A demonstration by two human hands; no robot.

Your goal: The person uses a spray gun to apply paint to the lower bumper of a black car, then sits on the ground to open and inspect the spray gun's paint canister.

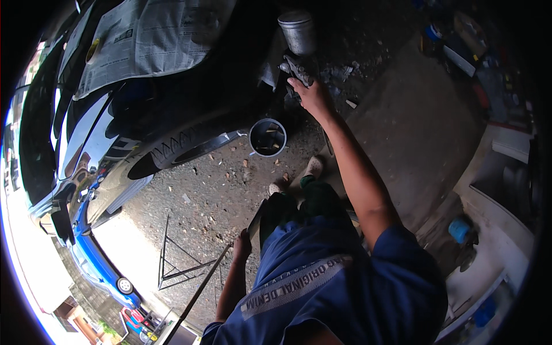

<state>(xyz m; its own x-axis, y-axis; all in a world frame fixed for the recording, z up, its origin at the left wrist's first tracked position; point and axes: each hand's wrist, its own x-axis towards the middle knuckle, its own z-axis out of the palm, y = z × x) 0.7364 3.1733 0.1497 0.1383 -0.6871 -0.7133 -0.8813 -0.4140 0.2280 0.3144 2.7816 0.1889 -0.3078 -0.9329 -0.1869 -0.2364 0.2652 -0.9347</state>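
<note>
My right hand grips a metal spray gun with a silver cup on top, held out beside the black car body. Newspaper covers part of that car. My left hand, low on my left, is closed on a long dark item; a thin dark line, possibly a hose, runs from near it toward the lower edge. A bucket with dark contents stands on the gritty ground beyond my shoes.
A black metal stand is at the lower left, with a blue car outside beyond it. Along the right lie assorted items, a pale ledge and a blue container. Scraps and debris litter the ground.
</note>
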